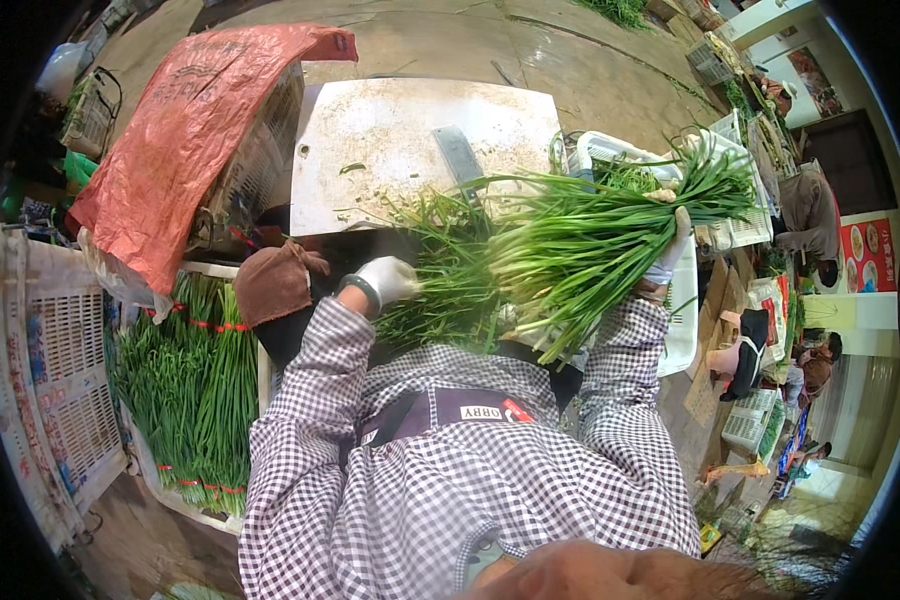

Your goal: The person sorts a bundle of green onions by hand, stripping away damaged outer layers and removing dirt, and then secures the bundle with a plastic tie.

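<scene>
My right hand (678, 243), in a whitish glove, grips a big bunch of garlic chives (592, 245). The pale cut ends point left and toward me, while the green tips spread to the right. Looser green stalks and scraps (450, 275) lie across my lap, left of the bunch. My left hand (394, 279), gloved in white with a dark band at the wrist, is closed at the left edge of these scraps. Whatever its fingers may hold is hidden. Beyond the scraps, a cleaver (457, 153) rests on a white board (370, 120) strewn with debris.
At left, a crate holds chives tied with red bands (195, 390). A red sack (205, 130) covers another crate behind it, and a brown cloth-like item (273, 285) sits near my left forearm. A white basket (682, 330) stands at right; people and stalls are farther right.
</scene>
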